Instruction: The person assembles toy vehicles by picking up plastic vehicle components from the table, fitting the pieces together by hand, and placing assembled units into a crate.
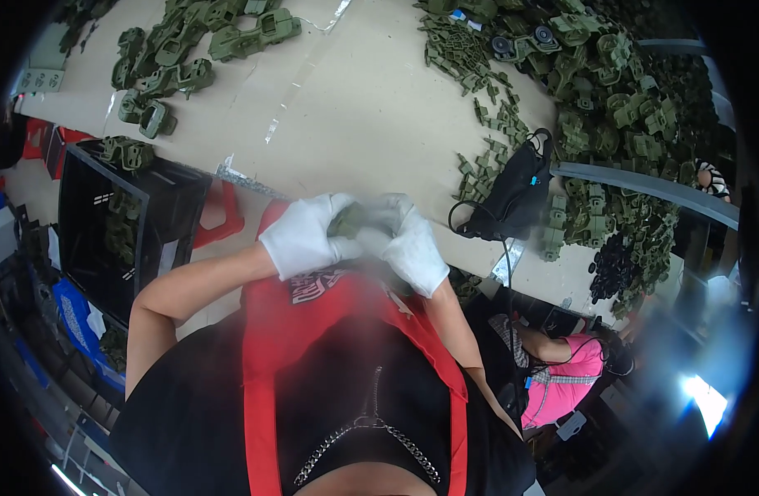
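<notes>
Both of my hands wear white gloves and meet in front of my red apron point(301, 331), by the table's near edge. My left hand point(305, 238) is closed around an olive-green plastic part point(345, 221). My right hand point(414, 248) closes on the part's other side, its fingers partly smeared by a hazy spot in the picture. Most of the part is hidden by the gloves, so its exact shape cannot be made out.
Green moulded parts point(255, 35) lie at the table's far left; larger heaps point(615, 107) fill its right. A black pouch with a cable point(512, 194) rests near the front edge. Left are a black crate point(177, 219) and red stool point(229, 217). A person in pink point(565, 384) sits right.
</notes>
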The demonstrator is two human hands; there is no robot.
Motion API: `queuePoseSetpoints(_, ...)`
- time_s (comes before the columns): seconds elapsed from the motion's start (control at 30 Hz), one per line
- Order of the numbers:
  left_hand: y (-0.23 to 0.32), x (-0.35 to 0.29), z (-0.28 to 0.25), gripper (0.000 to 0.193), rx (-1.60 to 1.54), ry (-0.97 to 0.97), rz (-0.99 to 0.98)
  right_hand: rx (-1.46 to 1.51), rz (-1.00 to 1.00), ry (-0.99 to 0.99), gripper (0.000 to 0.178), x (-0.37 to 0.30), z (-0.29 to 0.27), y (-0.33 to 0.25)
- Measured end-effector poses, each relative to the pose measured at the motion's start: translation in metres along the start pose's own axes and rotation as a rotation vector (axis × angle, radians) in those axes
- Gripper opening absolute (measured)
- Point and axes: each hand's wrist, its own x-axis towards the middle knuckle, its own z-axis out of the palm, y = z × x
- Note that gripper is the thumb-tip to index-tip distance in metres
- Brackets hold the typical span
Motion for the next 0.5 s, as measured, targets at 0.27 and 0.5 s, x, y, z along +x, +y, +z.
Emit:
queuePoseSetpoints(0.27,0.03,0.041,-0.015,0.074,0.12,0.006,0.281,-0.022,-0.478,-0.205,0.074,0.033,-0.04,0.033)
queuePoseSetpoints(0.5,0.049,0.084,0.005,0.078,0.045,0.092,0.386,-0.032,-0.399,0.428,0.051,-0.004,-0.041,-0.004)
